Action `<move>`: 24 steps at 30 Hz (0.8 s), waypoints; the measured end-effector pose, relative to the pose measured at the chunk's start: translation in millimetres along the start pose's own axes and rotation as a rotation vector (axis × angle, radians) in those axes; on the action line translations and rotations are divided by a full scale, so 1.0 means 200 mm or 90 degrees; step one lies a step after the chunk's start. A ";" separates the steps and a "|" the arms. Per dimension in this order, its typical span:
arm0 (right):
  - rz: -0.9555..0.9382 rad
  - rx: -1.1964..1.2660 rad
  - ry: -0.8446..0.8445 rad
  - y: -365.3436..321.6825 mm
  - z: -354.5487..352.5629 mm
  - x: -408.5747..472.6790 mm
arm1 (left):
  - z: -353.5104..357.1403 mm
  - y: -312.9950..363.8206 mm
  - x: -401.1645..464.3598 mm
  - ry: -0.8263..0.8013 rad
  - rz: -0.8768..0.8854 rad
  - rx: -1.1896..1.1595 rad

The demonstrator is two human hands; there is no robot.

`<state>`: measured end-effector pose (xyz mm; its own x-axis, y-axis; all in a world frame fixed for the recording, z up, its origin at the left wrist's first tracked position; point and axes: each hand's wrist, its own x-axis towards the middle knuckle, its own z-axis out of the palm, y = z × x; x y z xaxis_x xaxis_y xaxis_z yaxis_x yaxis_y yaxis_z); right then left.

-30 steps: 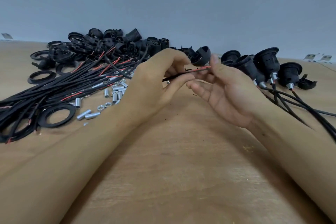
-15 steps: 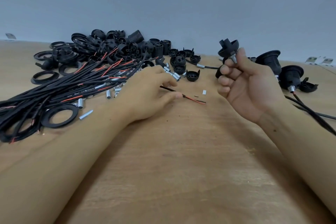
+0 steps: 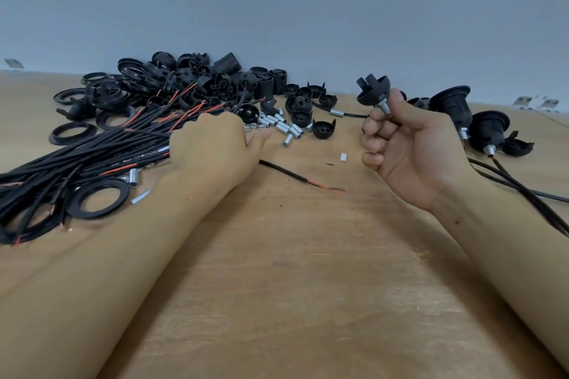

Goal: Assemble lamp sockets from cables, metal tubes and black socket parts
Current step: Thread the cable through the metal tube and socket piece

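Leftward went the left hand, flat and relaxed beside shiny metal tubes; the right hand gripped a domed black socket cap, stem pointing down.

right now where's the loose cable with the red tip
In the head view the loose cable lies on the wooden table at centre, running from under the left hand toward the right hand.
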<state>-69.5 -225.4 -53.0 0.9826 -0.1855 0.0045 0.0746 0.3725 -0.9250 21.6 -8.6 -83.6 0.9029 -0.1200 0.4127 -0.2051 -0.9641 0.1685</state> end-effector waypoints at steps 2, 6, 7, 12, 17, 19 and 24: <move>0.005 -0.003 -0.005 0.00 0.01 0.00 | -0.01 -0.02 0.02 -0.006 -0.046 0.029; 0.007 0.002 -0.010 0.00 0.00 0.00 | -0.05 -0.10 0.06 -0.022 -0.099 0.084; 0.009 0.002 -0.012 0.00 0.00 0.00 | -0.05 -0.12 0.06 -0.032 -0.104 0.088; 0.017 0.001 -0.019 0.01 0.00 0.00 | -0.07 -0.12 0.05 -0.017 -0.115 0.021; 0.018 0.005 -0.020 0.00 0.00 0.00 | -0.07 -0.14 0.05 -0.058 -0.136 0.020; 0.016 0.010 -0.018 0.00 0.00 0.00 | -0.06 -0.13 0.05 -0.062 -0.145 -0.013; 0.022 0.014 -0.014 -0.01 0.00 0.00 | -0.12 -0.11 0.05 0.141 -0.024 -0.247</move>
<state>-69.1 -226.9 -51.3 0.9882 -0.1521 -0.0180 0.0445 0.3976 -0.9165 26.5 16.4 -60.6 0.8187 0.0074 0.5741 -0.3380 -0.8020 0.4924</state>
